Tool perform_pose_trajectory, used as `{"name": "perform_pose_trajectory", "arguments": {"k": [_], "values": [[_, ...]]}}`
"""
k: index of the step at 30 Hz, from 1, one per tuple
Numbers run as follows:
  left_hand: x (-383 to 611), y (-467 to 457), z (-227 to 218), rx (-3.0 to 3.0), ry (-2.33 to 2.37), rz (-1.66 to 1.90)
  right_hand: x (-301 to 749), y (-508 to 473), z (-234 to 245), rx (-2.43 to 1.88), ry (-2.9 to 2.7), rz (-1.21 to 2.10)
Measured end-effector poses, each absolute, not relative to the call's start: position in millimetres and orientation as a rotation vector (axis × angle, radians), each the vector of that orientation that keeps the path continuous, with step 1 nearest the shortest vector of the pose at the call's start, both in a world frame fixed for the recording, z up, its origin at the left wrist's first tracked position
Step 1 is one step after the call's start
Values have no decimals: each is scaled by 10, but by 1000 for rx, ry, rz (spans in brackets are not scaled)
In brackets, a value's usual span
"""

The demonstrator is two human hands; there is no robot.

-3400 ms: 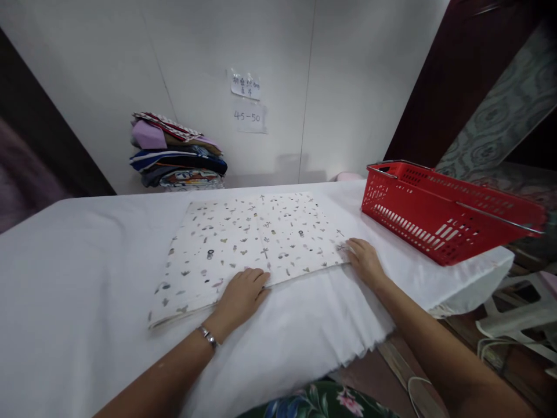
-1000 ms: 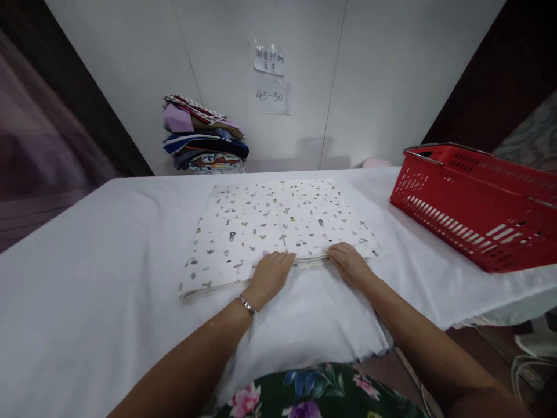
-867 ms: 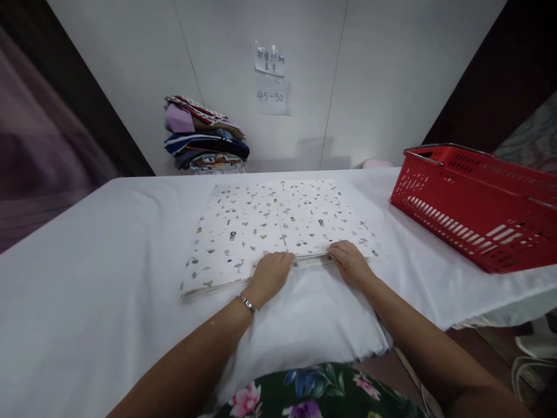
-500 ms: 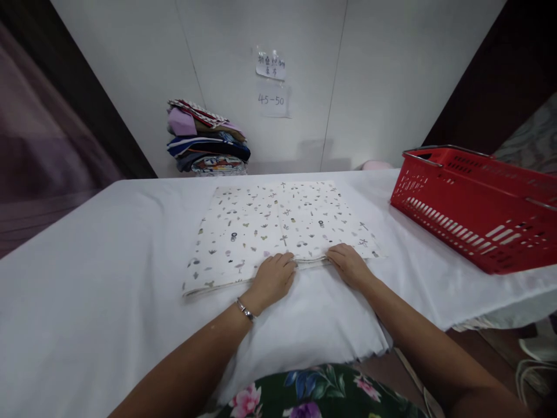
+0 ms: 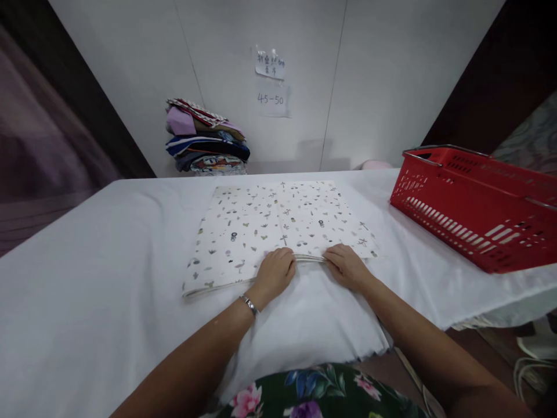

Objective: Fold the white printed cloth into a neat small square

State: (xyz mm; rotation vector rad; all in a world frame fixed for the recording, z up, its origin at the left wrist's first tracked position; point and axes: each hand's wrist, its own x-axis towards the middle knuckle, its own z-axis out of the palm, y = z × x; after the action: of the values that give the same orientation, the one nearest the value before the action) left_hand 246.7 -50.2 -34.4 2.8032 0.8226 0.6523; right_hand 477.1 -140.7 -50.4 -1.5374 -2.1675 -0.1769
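A folded cream cloth (image 5: 265, 223) printed with small plants and animals lies flat on the white-covered table (image 5: 104, 278). Its near edge shows several layers. My left hand (image 5: 275, 270) grips that edge near its middle, fingers on top and closed; a silver bracelet is on the wrist. A short way to the right, my right hand (image 5: 346, 266) pinches the same edge. Between the two hands the layered edge is slightly raised. My thumbs are mostly hidden below the cloth.
At the back left stands a stack of folded fabrics (image 5: 208, 139). A red plastic basket (image 5: 474, 209) with metal handles sits on the right side of the table. Paper signs (image 5: 272, 98) hang on the pale wall behind. The table's front edge is close to my body.
My hands have shifted very slightly on the near edge, and the layers between them are lifted a little more. The rest of the cloth, the basket and the stack stay put.
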Motion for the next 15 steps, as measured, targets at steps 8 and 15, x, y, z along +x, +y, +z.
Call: {"name": "perform_pose_trajectory", "arguments": {"k": [8,15], "values": [[2476,-463,-358,2862,836,601,4783,-1361,-547,-1652,-2132,-263],[2451,-482,-440,3091,695,758,4787,-1315,-541,-1690,-2114,-341]]}}
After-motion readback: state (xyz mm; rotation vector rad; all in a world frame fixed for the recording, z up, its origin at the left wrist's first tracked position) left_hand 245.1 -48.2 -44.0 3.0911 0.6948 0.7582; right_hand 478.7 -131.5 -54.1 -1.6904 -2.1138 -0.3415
